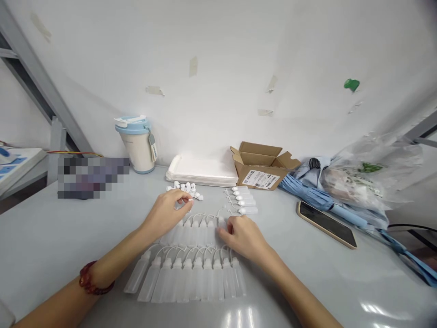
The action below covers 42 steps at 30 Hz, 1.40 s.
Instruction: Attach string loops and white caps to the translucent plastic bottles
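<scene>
1. Translucent plastic squeeze bottles (197, 280), with thin white loops at their necks, line up in two rows on the grey bench (85, 223), left of the cardboard box (261, 168) and nearer the wearer.
2. The right hand (246, 234) has a narrow grip, closed on one bottle (221, 222), in front of the box and to its left.
3. The left hand (167, 209) pinches what looks like a small white cap (190, 200), beside the cap pile (187, 187) left of the box.
4. The bottles look light, soft-walled, slippery and hard to break; the shoulder seems the best hold, clear of the loops. Caps look stiff, best taken by their sides.
5. The box's white label (262, 179) and, farther left, the tumbler's tag (153, 148) carry print I cannot read.
</scene>
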Tool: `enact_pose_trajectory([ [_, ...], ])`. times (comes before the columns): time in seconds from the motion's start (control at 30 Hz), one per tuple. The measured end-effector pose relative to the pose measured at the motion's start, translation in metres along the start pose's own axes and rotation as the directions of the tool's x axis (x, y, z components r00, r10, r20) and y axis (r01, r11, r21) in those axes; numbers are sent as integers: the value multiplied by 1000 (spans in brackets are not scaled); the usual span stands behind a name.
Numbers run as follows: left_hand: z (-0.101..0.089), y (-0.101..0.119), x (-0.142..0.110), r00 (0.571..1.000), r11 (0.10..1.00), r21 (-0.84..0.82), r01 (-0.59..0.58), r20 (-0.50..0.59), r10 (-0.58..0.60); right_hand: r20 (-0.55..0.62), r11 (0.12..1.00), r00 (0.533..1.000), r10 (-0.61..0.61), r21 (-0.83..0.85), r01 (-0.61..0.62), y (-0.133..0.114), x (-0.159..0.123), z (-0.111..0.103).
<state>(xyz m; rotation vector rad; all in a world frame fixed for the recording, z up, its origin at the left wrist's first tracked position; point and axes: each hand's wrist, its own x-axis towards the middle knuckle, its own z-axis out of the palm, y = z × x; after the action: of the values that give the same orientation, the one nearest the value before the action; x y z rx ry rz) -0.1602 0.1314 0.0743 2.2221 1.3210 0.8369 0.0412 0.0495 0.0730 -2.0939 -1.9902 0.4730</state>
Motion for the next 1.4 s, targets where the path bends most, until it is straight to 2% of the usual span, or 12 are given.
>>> enact_pose_trajectory([
  [0.1, 0, 0, 0, 1000, 1000, -19, 10, 2, -10, -33, 999, 999, 30, -16, -30, 3, 4, 2],
  [0.23, -1, 4, -2, 1000, 996, -83, 16, 16, -14, -141, 996, 989, 53, 74, -43, 6, 6, 3],
  [0.3, -2, 8, -4, 998, 983, -176, 53, 53, -45, -207, 993, 978, 32, 119, -8, 5, 5, 3],
  [0.4, -2, 16, -7, 985, 924, -351, 149, 133, -109, -295, 982, 953, -72, 145, 119, 2, 2, 5],
  [0.53, -3, 27, -14, 986, 868, -476, 142, 142, -83, -388, 951, 888, -246, 79, 298, 0, -3, 11],
  [0.67, -1, 33, -19, 989, 884, -453, 120, 130, -67, -478, 912, 787, -390, -82, 403, 1, -6, 15],
  [0.8, 2, 33, -21, 982, 876, -454, 159, 164, -94, -525, 859, 684, -506, -239, 452, -1, -8, 15],
  [0.93, 2, 30, -20, 965, 821, -533, 208, 246, -85, -559, 819, 599, -573, -361, 446, -2, -8, 15],
  [1.07, 0, 31, -18, 945, 783, -562, 266, 313, -96, -569, 793, 555, -607, -394, 464, -1, -7, 16],
  [1.27, -3, 33, -17, 937, 793, -535, 291, 328, -123, -595, 761, 480, -645, -443, 475, -1, -7, 15],
  [1.4, -4, 35, -19, 944, 800, -535, 272, 309, -115, -593, 762, 483, -644, -442, 473, -1, -9, 15],
])
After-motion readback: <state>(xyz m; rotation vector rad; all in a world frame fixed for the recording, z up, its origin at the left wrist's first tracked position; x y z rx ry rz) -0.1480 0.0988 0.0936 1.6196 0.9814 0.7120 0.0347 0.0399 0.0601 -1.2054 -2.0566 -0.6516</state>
